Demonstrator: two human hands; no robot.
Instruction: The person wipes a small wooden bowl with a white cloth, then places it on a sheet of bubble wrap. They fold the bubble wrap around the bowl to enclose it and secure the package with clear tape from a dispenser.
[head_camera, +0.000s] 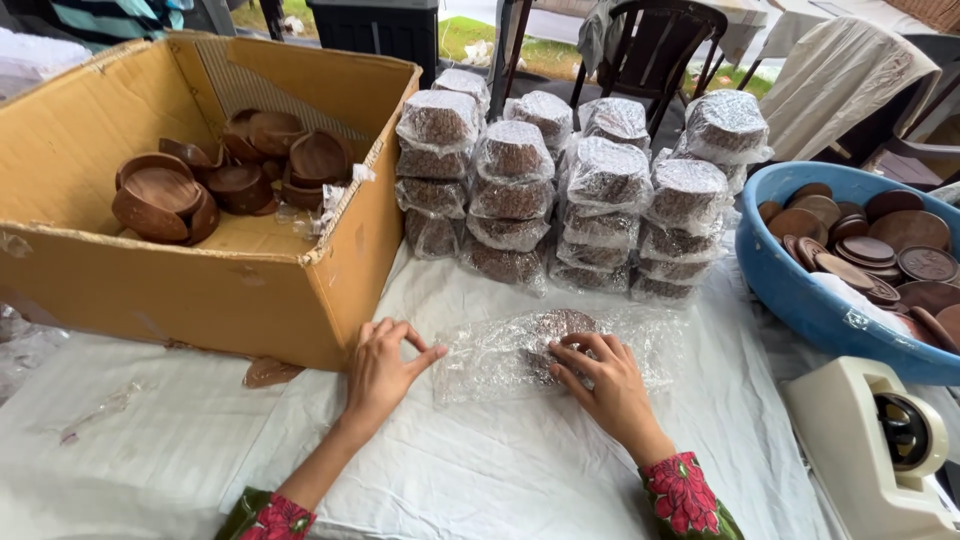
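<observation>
On the white-covered bench (500, 470), the right hand (600, 380) is pressing open fingers onto a round brown disc (555, 330) under bubble wrap (490, 355); the left hand (385, 365), open, is pinching the sheet's edge; pulling it taut and centred should be helping the fold.

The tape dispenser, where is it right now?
In the head view, the tape dispenser sits at the lower right on the white cloth, just below the blue basin.
</observation>
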